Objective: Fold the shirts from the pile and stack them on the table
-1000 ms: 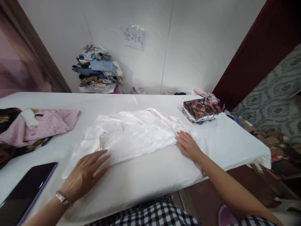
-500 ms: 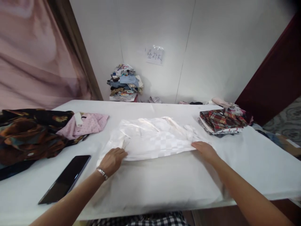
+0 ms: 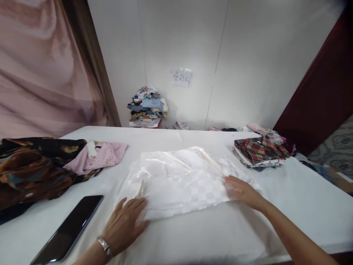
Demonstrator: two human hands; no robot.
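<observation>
A thin white shirt (image 3: 179, 187) with a faint checked weave lies loosely folded on the white-covered table in front of me. At its lower left corner my left hand (image 3: 125, 224), with a silver bracelet at the wrist, rests spread out, fingertips touching the cloth and thumb apart. Over the right side lies my right hand (image 3: 242, 191), slightly blurred, its fingers stretched across the fabric. Neither hand shows a grip on the shirt. Creases and shiny folds run along the garment's far part.
A phone (image 3: 70, 228) lies left of my left hand. Beyond it are dark patterned clothes (image 3: 35, 169) and a pink dotted garment (image 3: 110, 156). Folded plaid clothes (image 3: 252, 151) sit at the right. A clothes pile (image 3: 149, 106) stands by the wall, below a paper sign (image 3: 181, 78).
My hands have gone from pinching the shirt's near edge to lying flat on it. The near edge now reaches closer to me. The camera view has tilted up a little.
</observation>
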